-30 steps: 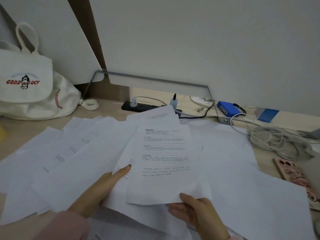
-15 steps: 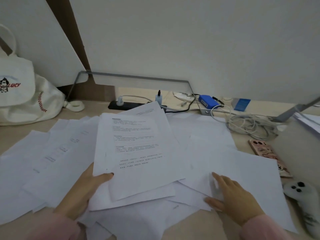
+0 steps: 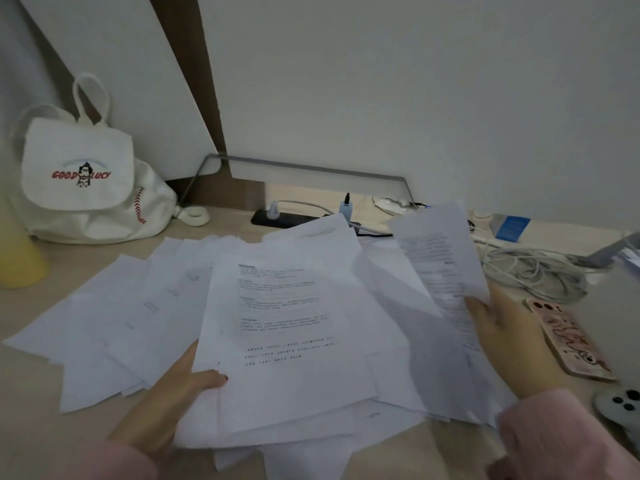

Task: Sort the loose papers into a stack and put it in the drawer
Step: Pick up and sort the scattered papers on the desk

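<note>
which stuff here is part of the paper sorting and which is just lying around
Job: loose papers, printed sheet pinched by left hand, lifted sheet held by right hand.
Lying about: white bag, phone, cables, power strip.

Papers (image 3: 287, 341) hide the fingers of the left hand (image 3: 175, 391); their print is blurred.

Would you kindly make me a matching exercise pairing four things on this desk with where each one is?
Things:
1. white bag
2. pink-cased phone
3. raised sheet
4. top printed sheet

Places:
A. held up by the right hand
B. back left of the desk
C. flat on the desk, far right
D. pinched by the left hand

Pairs: 1-B, 2-C, 3-A, 4-D
</note>
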